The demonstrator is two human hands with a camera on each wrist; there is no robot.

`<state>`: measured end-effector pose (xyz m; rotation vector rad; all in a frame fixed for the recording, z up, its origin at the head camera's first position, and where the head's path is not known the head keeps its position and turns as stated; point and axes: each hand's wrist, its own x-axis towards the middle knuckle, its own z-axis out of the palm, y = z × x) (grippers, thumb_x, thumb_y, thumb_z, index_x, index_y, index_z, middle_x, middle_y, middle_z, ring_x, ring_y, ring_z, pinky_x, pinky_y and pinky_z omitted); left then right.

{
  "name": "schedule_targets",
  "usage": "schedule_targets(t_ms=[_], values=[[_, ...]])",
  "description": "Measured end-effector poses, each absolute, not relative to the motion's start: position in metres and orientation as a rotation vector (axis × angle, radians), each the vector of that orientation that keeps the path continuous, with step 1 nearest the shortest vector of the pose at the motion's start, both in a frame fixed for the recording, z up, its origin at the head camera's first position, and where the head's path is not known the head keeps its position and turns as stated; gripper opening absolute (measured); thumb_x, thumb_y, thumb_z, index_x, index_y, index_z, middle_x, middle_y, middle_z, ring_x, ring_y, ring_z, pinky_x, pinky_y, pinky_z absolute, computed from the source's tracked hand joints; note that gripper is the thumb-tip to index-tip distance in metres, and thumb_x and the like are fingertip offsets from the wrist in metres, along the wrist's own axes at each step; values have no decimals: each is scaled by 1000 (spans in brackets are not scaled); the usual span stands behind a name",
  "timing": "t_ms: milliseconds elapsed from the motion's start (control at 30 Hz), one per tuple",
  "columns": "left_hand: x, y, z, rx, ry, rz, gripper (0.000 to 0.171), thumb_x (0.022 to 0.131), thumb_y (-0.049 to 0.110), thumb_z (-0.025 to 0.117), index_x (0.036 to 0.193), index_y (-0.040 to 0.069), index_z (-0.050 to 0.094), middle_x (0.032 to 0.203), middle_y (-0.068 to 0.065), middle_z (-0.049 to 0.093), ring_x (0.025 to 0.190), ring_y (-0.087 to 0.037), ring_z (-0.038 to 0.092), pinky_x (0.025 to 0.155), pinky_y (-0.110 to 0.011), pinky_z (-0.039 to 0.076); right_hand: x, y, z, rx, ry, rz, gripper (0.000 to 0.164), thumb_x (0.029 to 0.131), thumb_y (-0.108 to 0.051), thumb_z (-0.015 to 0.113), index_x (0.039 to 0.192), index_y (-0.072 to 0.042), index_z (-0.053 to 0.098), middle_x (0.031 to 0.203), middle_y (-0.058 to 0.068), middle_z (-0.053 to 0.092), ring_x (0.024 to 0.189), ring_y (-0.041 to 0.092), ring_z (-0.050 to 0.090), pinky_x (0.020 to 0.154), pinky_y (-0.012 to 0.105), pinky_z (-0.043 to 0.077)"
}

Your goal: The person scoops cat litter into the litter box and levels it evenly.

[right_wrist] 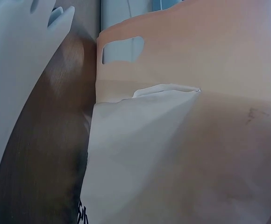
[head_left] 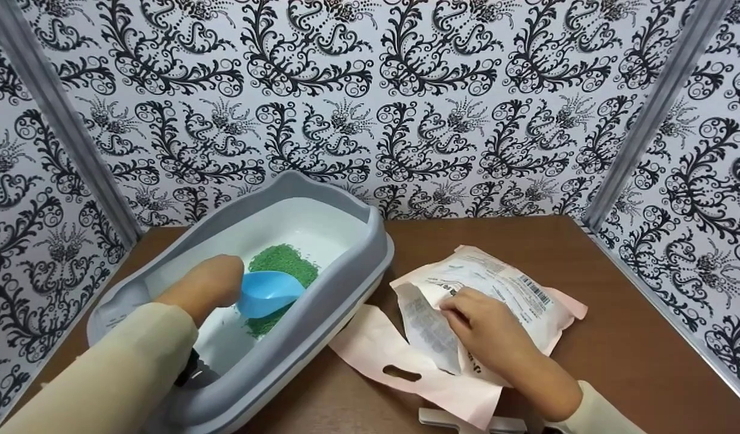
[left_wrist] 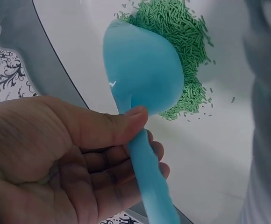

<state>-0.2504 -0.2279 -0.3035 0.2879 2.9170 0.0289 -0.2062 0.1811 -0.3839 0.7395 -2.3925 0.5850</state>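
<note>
My left hand (head_left: 210,283) grips a light blue scoop (head_left: 270,292) by its handle, thumb laid along the neck in the left wrist view. The scoop is over a heap of green pellets (left_wrist: 173,28) in a grey-rimmed white litter tray (head_left: 379,247); no pellets show in its bowl. To the right, my right hand (head_left: 487,325) pinches the torn-open edge of a pale pink bag (head_left: 508,271) lying on the table. A cut-out handle hole shows in the bag's top strip. The right wrist view shows the bag (right_wrist: 229,56) but not the fingers.
A white plastic piece (head_left: 439,418) lies partly under the bag's strip at the front edge of the brown table (head_left: 635,355). Patterned wall panels (head_left: 382,120) stand behind and on both sides. The tray's high rim borders the left hand's space.
</note>
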Motion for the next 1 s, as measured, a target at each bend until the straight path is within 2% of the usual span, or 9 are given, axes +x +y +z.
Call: schedule_targets(t_ms=[233,400,567,800,1000], values=[[-253,-227,-303,248,2895,54,8,79,-5,56,78,1,60,75,-10,59,67,-23,51,62,-35,46,-207,182,-385,746,-2377,572,14,81,-7,73,89,-18,72,86,-14,64,80,0,61,72,23,53],[-256,-228,-305,228,2864,97,11,82,-2,57,90,-2,64,82,-11,62,71,-24,54,68,-38,49,-207,182,-385,745,-2381,584,14,81,-7,73,89,-18,72,86,-13,65,80,1,62,72,25,53],[-258,-225,-307,248,2852,105,14,83,-3,55,95,-2,63,87,-13,63,75,-25,54,73,-41,50,-207,182,-385,748,-2375,597,14,81,-6,73,89,-17,72,85,-13,64,79,2,61,71,25,53],[-254,-212,-309,338,2878,15,11,82,-6,51,80,3,57,77,-9,56,69,-23,48,65,-36,44,-207,182,-385,744,-2374,586,14,81,-6,73,88,-18,72,84,-14,63,78,1,61,71,24,53],[-251,-208,-309,356,2908,1,14,80,-8,51,75,5,54,77,-8,55,68,-22,46,62,-35,41,-208,183,-385,763,-2388,591,13,83,-8,72,88,-19,71,84,-14,62,78,-1,59,70,22,52]])
